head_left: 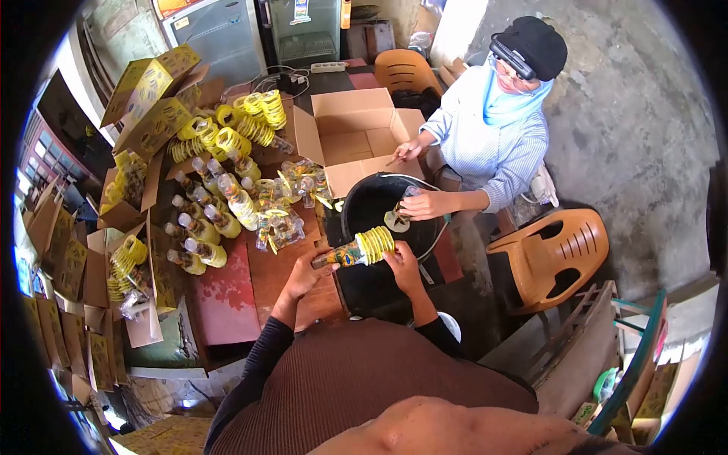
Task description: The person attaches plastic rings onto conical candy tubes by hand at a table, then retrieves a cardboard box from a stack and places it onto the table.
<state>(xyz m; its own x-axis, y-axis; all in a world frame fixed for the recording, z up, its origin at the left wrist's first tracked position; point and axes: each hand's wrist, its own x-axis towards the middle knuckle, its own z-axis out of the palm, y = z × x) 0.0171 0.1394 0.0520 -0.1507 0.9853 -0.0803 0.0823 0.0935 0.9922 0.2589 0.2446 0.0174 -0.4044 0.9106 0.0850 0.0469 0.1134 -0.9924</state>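
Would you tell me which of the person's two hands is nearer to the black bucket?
Right. The right hand is close by the near edge of the black bucket; the left hand is farther off, beyond its near-left side.

A grey, stained concrete floor [622, 144] spread across the right side. An orange plastic chair [550, 254] stood near the table [220, 296], whose top was patched in red and brown. Glass-fronted cabinets [216, 45] stood beyond it, beside a white pillar [461, 34].
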